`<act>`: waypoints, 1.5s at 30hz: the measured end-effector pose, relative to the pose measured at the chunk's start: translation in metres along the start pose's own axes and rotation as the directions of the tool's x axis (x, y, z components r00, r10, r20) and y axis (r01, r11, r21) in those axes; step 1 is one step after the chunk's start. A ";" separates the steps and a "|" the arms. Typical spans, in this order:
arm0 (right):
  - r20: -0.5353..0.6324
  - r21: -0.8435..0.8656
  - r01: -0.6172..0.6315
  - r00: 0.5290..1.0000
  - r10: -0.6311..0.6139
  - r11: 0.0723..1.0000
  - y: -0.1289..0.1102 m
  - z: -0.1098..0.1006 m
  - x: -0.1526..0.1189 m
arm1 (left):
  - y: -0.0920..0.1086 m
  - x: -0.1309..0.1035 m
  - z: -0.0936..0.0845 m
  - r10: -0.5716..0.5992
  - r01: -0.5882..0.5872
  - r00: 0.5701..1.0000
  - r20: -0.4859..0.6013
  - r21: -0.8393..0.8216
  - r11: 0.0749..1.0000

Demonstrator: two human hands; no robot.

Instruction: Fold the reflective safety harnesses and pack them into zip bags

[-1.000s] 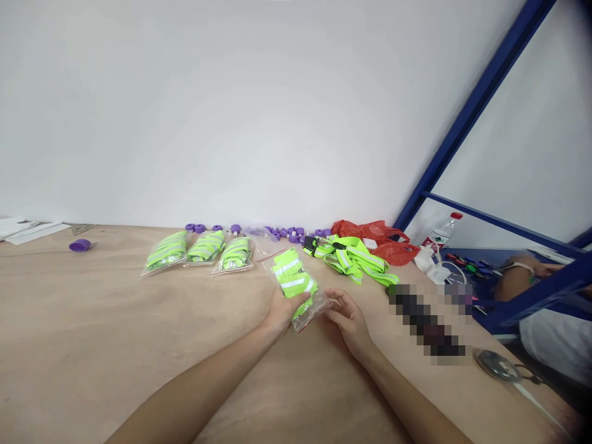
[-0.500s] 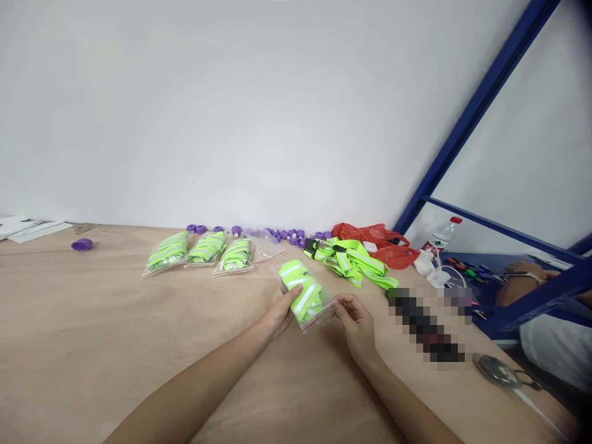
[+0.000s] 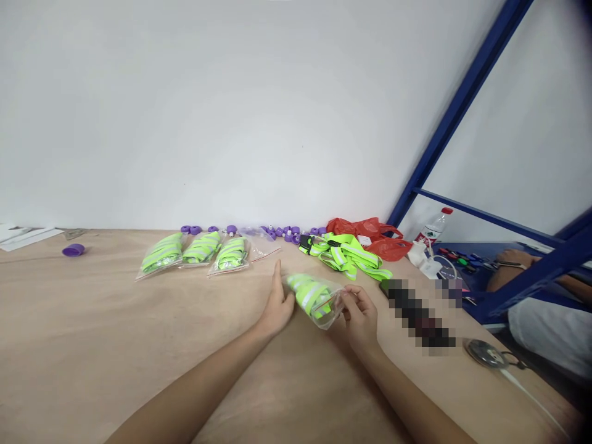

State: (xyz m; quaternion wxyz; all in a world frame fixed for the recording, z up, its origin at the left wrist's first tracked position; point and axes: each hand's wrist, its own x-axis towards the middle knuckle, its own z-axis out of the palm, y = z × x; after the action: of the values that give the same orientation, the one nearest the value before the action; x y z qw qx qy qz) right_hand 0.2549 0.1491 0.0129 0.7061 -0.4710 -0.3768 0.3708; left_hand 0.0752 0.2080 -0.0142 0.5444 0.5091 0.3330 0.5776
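Note:
A clear zip bag [image 3: 319,302] with a folded neon-green reflective strap inside hangs tilted above the table. Its zip edge is pinched between the thumb and fingers of my right hand [image 3: 361,313]. My left hand [image 3: 276,307] stands open at the bag's left side, fingers extended upward; whether it touches the plastic I cannot tell. Three filled bags, a left one [image 3: 161,254], a middle one [image 3: 201,248] and a right one [image 3: 231,254], lie in a row farther back. Loose green reflective straps [image 3: 354,256] with black buckles are heaped behind my right hand.
Several purple caps [image 3: 289,233] line the wall, by a flat clear bag [image 3: 259,242]. A red plastic bag [image 3: 388,248], a bottle [image 3: 433,227] and a blue frame [image 3: 456,132] stand right. Another person's arm [image 3: 504,274] shows beyond. A purple cup-like piece [image 3: 74,250] lies left.
My left hand has let go of the bag and opened beside it. The bag has turned and now hangs from my right hand. The view has shifted slightly.

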 end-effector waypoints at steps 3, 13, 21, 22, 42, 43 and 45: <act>-0.037 0.005 0.006 0.999 -0.006 1.000 -0.001 0.000 0.002 | 0.008 -0.005 -0.001 0.199 -0.270 0.952 0.233 0.333 0.903; -0.078 0.110 -0.025 0.996 0.033 0.994 -0.001 0.001 0.004 | 0.024 -0.014 0.002 0.323 -0.722 0.654 0.684 0.438 0.536; -0.063 0.143 0.022 0.998 -0.013 0.989 -0.002 -0.003 0.006 | 0.049 -0.014 0.012 0.490 -0.618 0.755 0.436 0.221 0.754; -0.060 0.138 0.026 0.998 -0.018 0.990 -0.001 -0.004 0.007 | 0.056 -0.015 0.014 0.467 -0.580 0.785 0.407 0.218 0.785; 0.189 -0.080 -0.208 0.957 0.220 0.975 0.007 0.001 0.005 | 0.016 -0.016 0.019 -0.243 0.242 0.970 0.009 -0.126 0.962; 0.187 -0.084 -0.217 0.955 0.230 0.972 0.007 0.001 0.004 | 0.015 -0.016 0.019 -0.244 0.243 0.970 0.008 -0.123 0.962; 0.178 -0.085 -0.238 0.952 0.250 0.967 0.008 0.001 0.004 | 0.014 -0.016 0.018 -0.235 0.235 0.972 0.011 -0.116 0.965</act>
State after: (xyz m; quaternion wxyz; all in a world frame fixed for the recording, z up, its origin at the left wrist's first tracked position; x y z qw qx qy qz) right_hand 0.2550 0.1553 0.0063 0.6011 -0.4990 -0.3918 0.4860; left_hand 0.0869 0.1870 -0.0001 0.6372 0.4325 0.3576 0.5283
